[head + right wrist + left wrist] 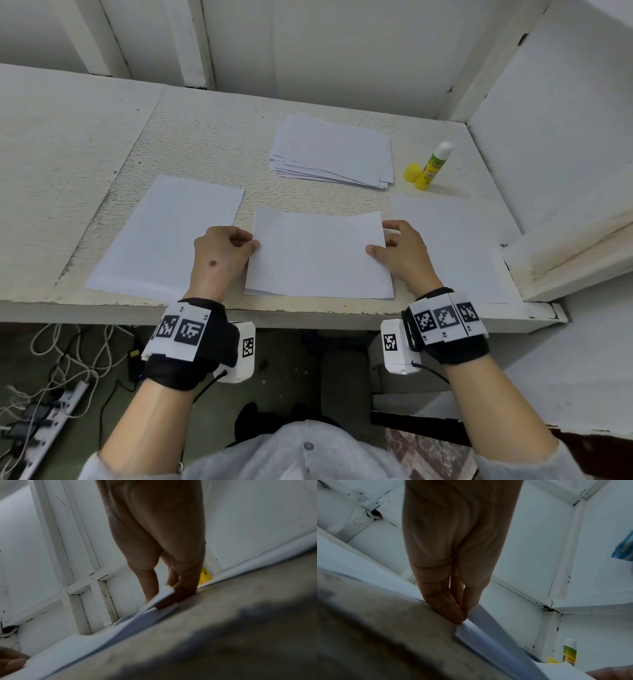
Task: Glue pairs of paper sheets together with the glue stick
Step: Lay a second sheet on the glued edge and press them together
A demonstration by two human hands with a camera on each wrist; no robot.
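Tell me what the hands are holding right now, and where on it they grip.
Both hold the middle paper sheet: the left hand pinches its left edge, the right hand pinches its right edge near the far corner.

My forearms are bare up to grey sleeves (534, 462) pushed near my elbows, and a grey top with a round button (308, 446) covers my chest. Each wrist wears a black fabric band (185, 373) wrapped with a white strip of square black-and-white markers (178, 330). A white box (241, 353) with its own marker sits on the inner side of each band, a thin black cable (433, 371) running out of it. My left hand (219, 255) has a small dark spot on its back.
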